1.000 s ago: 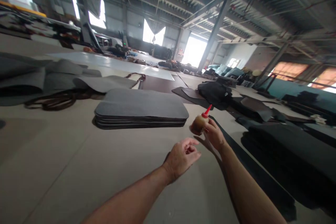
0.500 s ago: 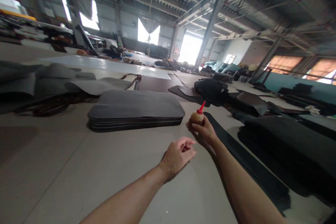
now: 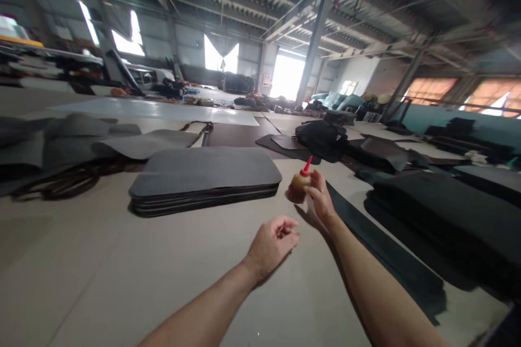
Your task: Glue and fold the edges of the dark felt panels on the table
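A squat bottle (image 3: pixel 299 187) of amber liquid with a red pointed nozzle stands on the pale table (image 3: pixel 163 282), right of a stack of grey rounded panels (image 3: pixel 207 171). My right hand (image 3: pixel 319 195) is at the bottle's right side, its fingers partly spread and curved near the neck; whether they touch it is hard to tell. My left hand (image 3: pixel 273 241) is above the table, nearer to me, fingers curled with a gap between thumb and fingertips and nothing in them.
Long dark strips (image 3: pixel 378 244) lie right of my right forearm, beside a thick black stack (image 3: pixel 443 217). Behind are a black bundle (image 3: pixel 321 138) and, at the left, loose grey sheets (image 3: pixel 81 133) with brown cords (image 3: pixel 65 179).
The fingers of my right hand have loosened from the bottle and shifted to its right side. My left hand has hardly moved. The view has shifted slightly.
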`<state>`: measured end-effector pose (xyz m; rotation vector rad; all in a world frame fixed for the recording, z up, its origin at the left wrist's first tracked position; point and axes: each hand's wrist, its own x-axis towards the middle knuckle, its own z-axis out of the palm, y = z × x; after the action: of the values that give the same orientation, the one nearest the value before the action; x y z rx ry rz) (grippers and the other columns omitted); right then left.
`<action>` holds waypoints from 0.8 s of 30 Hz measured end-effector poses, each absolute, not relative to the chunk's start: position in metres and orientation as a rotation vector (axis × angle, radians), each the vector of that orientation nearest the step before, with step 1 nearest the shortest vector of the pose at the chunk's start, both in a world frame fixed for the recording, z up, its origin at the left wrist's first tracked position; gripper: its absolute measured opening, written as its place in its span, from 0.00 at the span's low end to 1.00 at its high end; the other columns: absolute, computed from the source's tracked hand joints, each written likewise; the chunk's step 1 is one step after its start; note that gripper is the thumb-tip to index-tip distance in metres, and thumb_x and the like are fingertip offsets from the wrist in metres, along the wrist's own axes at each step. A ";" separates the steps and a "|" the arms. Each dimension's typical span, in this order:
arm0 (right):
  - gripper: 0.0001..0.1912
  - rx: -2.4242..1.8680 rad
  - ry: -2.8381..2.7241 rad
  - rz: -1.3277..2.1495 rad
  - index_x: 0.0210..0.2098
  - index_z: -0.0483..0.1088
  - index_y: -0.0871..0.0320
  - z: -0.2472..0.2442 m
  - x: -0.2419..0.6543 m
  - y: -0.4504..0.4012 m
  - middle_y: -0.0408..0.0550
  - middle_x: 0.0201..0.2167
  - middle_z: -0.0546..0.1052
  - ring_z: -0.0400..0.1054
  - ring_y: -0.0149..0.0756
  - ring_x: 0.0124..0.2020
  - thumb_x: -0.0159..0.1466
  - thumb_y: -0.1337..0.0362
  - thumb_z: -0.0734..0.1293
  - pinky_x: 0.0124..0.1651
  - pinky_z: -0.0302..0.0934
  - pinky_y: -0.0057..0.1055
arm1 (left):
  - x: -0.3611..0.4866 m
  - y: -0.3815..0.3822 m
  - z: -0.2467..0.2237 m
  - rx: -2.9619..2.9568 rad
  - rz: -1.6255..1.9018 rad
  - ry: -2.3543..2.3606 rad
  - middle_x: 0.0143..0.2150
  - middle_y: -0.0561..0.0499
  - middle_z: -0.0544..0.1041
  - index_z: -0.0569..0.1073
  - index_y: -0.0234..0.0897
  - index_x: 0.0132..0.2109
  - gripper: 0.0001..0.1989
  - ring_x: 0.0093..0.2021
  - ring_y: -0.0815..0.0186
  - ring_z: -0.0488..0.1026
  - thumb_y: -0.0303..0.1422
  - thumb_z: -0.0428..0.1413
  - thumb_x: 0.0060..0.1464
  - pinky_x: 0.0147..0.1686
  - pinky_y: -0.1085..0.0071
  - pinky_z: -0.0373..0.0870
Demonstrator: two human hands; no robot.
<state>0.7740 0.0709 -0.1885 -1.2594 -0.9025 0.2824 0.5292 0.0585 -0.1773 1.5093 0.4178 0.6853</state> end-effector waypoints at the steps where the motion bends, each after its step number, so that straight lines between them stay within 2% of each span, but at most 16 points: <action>1: 0.33 -1.273 -0.851 0.186 0.59 0.64 0.51 -0.188 0.781 0.072 0.47 0.55 0.73 0.67 0.44 0.57 0.54 0.59 0.71 0.61 0.60 0.45 | 0.529 0.059 -0.178 1.512 0.685 0.422 0.30 0.52 0.74 0.75 0.32 0.43 0.15 0.30 0.66 0.70 0.35 0.59 0.48 0.33 0.70 0.66; 3: 0.29 -1.320 -0.724 0.013 0.58 0.63 0.56 -0.189 0.798 0.072 0.50 0.54 0.72 0.66 0.43 0.56 0.59 0.58 0.69 0.63 0.59 0.45 | 0.529 0.059 -0.178 1.519 0.686 0.428 0.30 0.51 0.74 0.75 0.32 0.43 0.15 0.31 0.66 0.71 0.35 0.59 0.49 0.33 0.70 0.66; 8: 0.19 -1.541 -0.405 -0.220 0.56 0.67 0.61 -0.193 0.836 0.059 0.53 0.50 0.73 0.69 0.44 0.50 0.70 0.57 0.67 0.56 0.65 0.49 | 0.529 0.059 -0.178 1.528 0.681 0.431 0.31 0.51 0.75 0.75 0.32 0.44 0.15 0.31 0.65 0.71 0.36 0.59 0.50 0.35 0.69 0.67; 13: 0.18 -1.818 -0.387 -0.234 0.55 0.69 0.61 -0.197 0.844 0.051 0.52 0.50 0.73 0.70 0.43 0.49 0.71 0.57 0.67 0.54 0.67 0.47 | 0.529 0.060 -0.180 1.536 0.681 0.438 0.31 0.51 0.74 0.75 0.32 0.44 0.16 0.31 0.65 0.71 0.37 0.59 0.50 0.35 0.70 0.66; 17: 0.15 -2.064 -0.579 -0.160 0.51 0.71 0.59 -0.194 0.836 0.052 0.53 0.52 0.73 0.68 0.44 0.53 0.70 0.58 0.68 0.58 0.64 0.49 | 0.529 0.060 -0.182 1.533 0.661 0.451 0.32 0.50 0.74 0.75 0.32 0.44 0.17 0.32 0.65 0.71 0.38 0.60 0.50 0.35 0.69 0.67; 20: 0.16 -2.215 -0.695 -0.126 0.52 0.71 0.59 -0.190 0.829 0.052 0.54 0.54 0.71 0.66 0.46 0.56 0.69 0.57 0.68 0.60 0.61 0.51 | 0.529 0.061 -0.182 1.555 0.652 0.468 0.32 0.50 0.74 0.75 0.32 0.45 0.17 0.33 0.65 0.71 0.38 0.60 0.51 0.35 0.70 0.67; 24: 0.17 -2.367 -0.785 -0.064 0.53 0.71 0.59 -0.183 0.819 0.051 0.54 0.54 0.71 0.66 0.46 0.55 0.70 0.56 0.67 0.59 0.63 0.50 | 0.528 0.063 -0.180 1.594 0.637 0.503 0.34 0.49 0.76 0.76 0.33 0.46 0.18 0.35 0.63 0.73 0.41 0.61 0.52 0.36 0.70 0.68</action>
<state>0.8192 0.0513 -0.1828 -2.3665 -0.7848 -0.0636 0.5277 0.0626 -0.1803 1.5940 0.5034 0.6370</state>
